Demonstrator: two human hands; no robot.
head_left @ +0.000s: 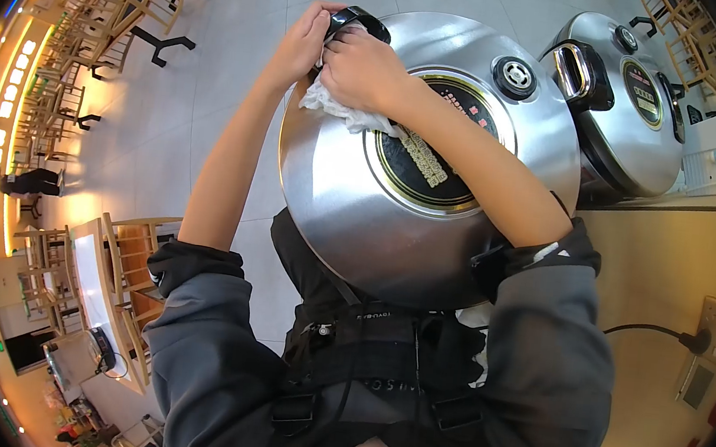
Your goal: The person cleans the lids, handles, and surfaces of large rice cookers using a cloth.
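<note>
Nearest the camera is a grey jacket (215, 339), its sleeves pushed up so that both forearms reach bare over the big steel cooker (324, 211), which stands right in front of the person. At the cooker's far left edge, the left hand (305, 42) curls round the outer end of a black handle (372, 22), apparently to steady it. The right hand (361, 71) is closed on a crumpled white cloth (343, 115), bunched against the handle's inner side, probably so that the fingers can press it into the gap there; its loose end trails over the cooker's lid. Both hands' fingertips are lost in the cloth and behind the handle, so how firmly each grips is hard to judge. The right forearm cuts across the round black label (399, 162) on the cooker's top, and its print is too small to read. A sleeve covers most of the cooker's near right edge, and its lower body is out of sight. To the cooker's right stands a second cooker (600, 118); nearer on that side, a cable (648, 329) runs from a plug (696, 341), its other end hidden behind the sleeve.
</note>
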